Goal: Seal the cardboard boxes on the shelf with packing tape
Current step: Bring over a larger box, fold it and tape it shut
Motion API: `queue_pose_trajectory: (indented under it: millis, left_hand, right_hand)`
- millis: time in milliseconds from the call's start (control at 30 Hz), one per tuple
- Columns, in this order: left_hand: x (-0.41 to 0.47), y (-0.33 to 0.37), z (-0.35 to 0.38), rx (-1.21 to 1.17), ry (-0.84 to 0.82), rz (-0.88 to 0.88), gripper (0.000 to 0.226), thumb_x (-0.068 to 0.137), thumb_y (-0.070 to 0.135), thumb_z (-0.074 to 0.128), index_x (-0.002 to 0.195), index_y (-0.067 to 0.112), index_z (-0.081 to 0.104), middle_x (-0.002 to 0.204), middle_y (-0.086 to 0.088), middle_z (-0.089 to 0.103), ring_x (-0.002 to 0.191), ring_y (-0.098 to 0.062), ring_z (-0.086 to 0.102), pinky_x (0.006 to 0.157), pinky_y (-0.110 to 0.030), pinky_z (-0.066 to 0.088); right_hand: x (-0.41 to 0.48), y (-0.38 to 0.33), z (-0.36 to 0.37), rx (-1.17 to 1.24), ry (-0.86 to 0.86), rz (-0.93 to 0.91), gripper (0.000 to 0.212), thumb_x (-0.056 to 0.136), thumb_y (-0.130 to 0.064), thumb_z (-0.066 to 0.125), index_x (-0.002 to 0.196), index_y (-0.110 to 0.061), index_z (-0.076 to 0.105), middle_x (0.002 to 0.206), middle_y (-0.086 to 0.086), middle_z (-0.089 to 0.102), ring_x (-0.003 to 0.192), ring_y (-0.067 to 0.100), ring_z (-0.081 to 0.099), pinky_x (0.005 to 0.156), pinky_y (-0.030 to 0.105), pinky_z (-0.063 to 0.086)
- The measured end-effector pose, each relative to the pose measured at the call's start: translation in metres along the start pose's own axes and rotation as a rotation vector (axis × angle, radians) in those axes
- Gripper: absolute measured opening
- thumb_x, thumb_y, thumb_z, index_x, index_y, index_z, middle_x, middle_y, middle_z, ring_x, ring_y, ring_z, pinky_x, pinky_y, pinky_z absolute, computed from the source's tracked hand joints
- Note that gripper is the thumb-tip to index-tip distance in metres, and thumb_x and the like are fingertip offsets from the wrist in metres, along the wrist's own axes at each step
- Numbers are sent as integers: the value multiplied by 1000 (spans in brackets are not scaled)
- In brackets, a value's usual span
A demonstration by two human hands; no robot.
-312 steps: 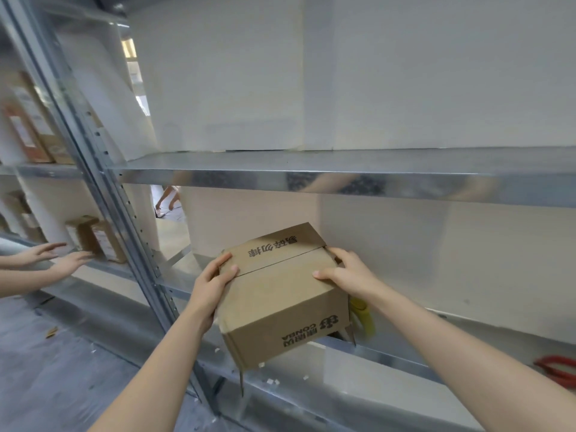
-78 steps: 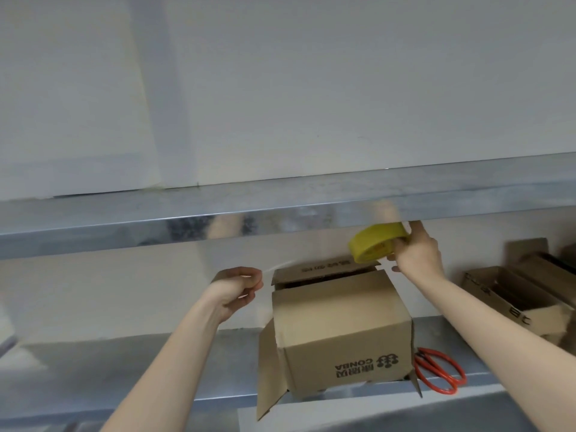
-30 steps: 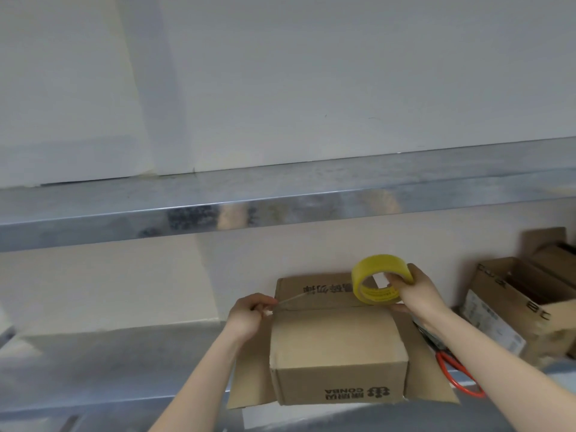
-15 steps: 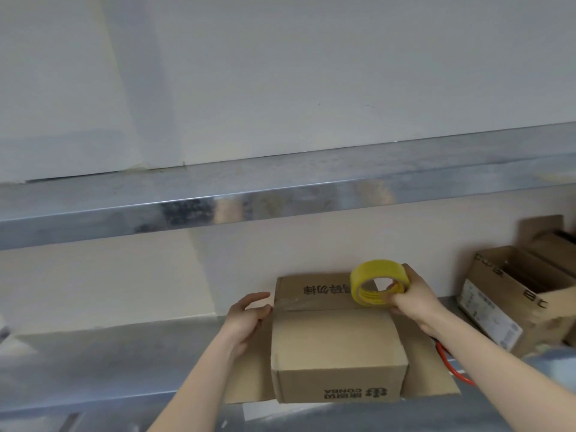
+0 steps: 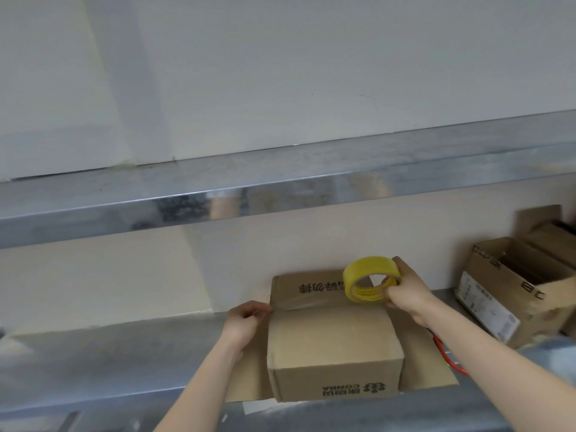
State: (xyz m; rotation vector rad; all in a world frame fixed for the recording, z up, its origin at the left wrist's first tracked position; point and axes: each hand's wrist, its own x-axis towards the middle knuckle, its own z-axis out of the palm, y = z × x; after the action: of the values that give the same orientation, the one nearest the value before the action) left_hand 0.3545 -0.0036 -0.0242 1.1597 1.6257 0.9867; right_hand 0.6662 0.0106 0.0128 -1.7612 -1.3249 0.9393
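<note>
A brown cardboard box [image 5: 333,347] stands upside down on the metal shelf [image 5: 109,363], its two flaps shut along a middle seam. A strip of clear tape [image 5: 308,306] lies stretched over that seam. My left hand [image 5: 246,322] pinches the strip's free end at the box's left edge. My right hand [image 5: 405,291] grips the yellow tape roll [image 5: 369,279] above the box's right side, fingers through its core. The box's lower flaps stick out flat to either side on the shelf.
Red scissors [image 5: 448,358] lie on the shelf just right of the box, partly under my right forearm. Two open cardboard boxes [image 5: 511,291] stand at the far right. An upper shelf beam [image 5: 280,191] runs overhead, close above the roll.
Over the last second my left hand closed on the tape's end at the box's left edge. The strip now lies along the seam and the roll sits slightly lower.
</note>
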Motion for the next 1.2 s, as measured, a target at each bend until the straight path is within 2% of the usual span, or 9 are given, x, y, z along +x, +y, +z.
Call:
queue_pose_trajectory:
  millis: [167, 333, 400, 500, 667, 733, 833, 1000, 1200]
  left_hand:
    - [6, -4, 1, -237, -42, -228, 48, 92, -10, 50, 64, 19, 77, 90, -7, 70, 78, -16, 53, 70, -27, 41]
    - [1, -8, 12, -710, -85, -509, 31, 94, -9, 44, 106, 10, 65, 65, -12, 70, 59, -18, 55, 64, -31, 44]
    - [-5, -1, 14, -792, -89, -530, 27, 95, -8, 43, 103, 10, 61, 52, -11, 64, 39, -16, 56, 50, -29, 53]
    - [-13, 15, 19, -830, -69, -568, 25, 98, -5, 39, 100, 10, 58, 38, -5, 51, 24, -15, 44, 32, -18, 42]
    - [-14, 20, 28, -570, 7, -575, 25, 96, 8, 44, 75, 7, 57, 41, -5, 53, 31, -16, 48, 39, -20, 43]
    - [-7, 22, 31, -298, 124, -443, 9, 93, 7, 49, 96, 5, 58, 80, -15, 67, 63, -24, 61, 62, -30, 51]
    - [-3, 31, 36, 170, 359, -52, 24, 91, 4, 50, 114, 7, 51, 120, -18, 51, 101, -35, 56, 89, -36, 46]
    - [-27, 42, 66, 657, -108, 358, 68, 97, 54, 37, 151, 14, 23, 159, -3, 19, 146, -20, 14, 119, -31, 12]
    - [-25, 24, 71, 1031, -155, 391, 82, 88, 74, 25, 154, 32, 1, 162, 6, -1, 148, -10, -4, 121, -32, 0]
  right_hand:
    - [2, 0, 1, -14, 1, 3, 23, 80, 11, 47, 94, -7, 46, 86, 16, 54, 80, 27, 54, 79, 54, 54]
    - [1, 3, 3, -36, 46, -20, 24, 79, 4, 51, 88, -17, 45, 90, 17, 61, 88, 34, 62, 76, 50, 56]
    - [1, 2, 3, -31, 37, -17, 26, 79, 4, 52, 89, -19, 45, 90, 16, 61, 89, 32, 62, 76, 49, 56]
    - [3, 1, 1, -35, 13, -9, 26, 80, 4, 52, 91, -19, 45, 91, 16, 61, 90, 31, 62, 77, 49, 56]
    - [3, -1, 1, -55, -6, -4, 25, 82, 3, 50, 94, -17, 46, 95, 17, 59, 93, 34, 61, 76, 49, 56]
    - [3, -2, 0, -55, -10, -7, 24, 83, 3, 49, 95, -17, 46, 97, 18, 59, 94, 35, 61, 76, 49, 56]
    - [3, -2, 0, -53, -16, -7, 23, 84, 3, 48, 97, -16, 46, 98, 18, 58, 95, 35, 61, 78, 49, 56]
    - [5, -3, -2, -57, -47, 11, 25, 86, 5, 45, 105, -12, 45, 104, 17, 55, 97, 34, 60, 77, 47, 57]
    - [12, -11, -9, -100, -50, -31, 22, 88, 5, 37, 98, -14, 43, 99, 16, 56, 88, 30, 59, 63, 36, 54]
